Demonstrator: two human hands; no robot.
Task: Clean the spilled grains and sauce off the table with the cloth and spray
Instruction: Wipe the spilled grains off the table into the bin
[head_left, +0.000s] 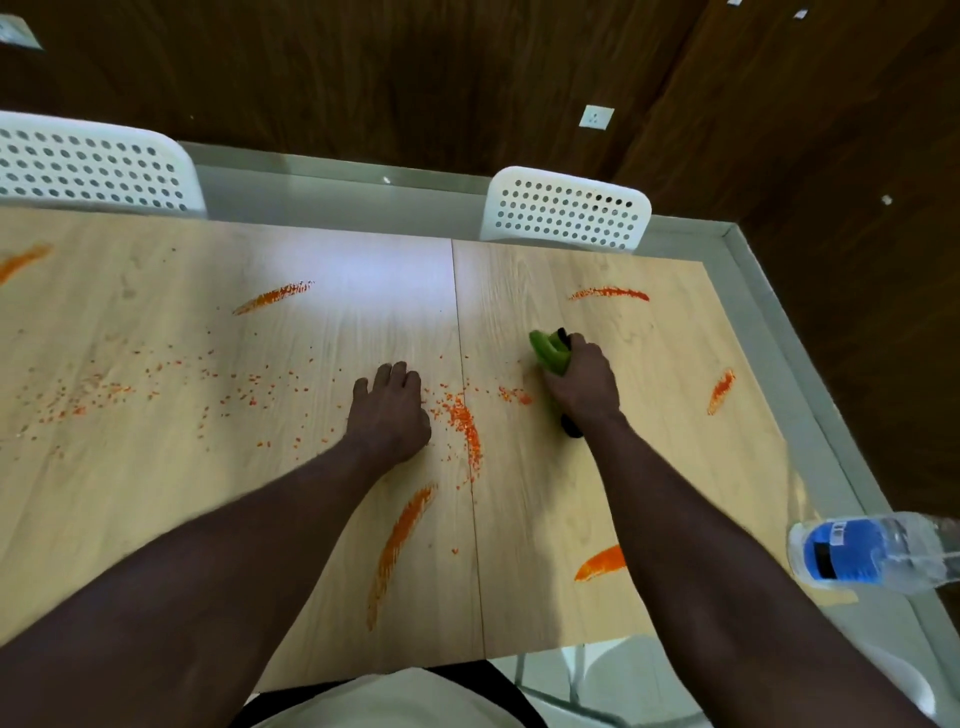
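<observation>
The right hand (582, 384) covers most of the green-and-black object (548, 353), so its shape is unclear. The clear bottle (872, 551) at near right and the far-left white chair (93, 166) run off the picture's edges.

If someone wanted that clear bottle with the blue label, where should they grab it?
Probably round the blue-labelled middle of the bottle, coming from the side facing the right hand: the body is round and even there, with that flank free. Its top runs out of view.
</observation>
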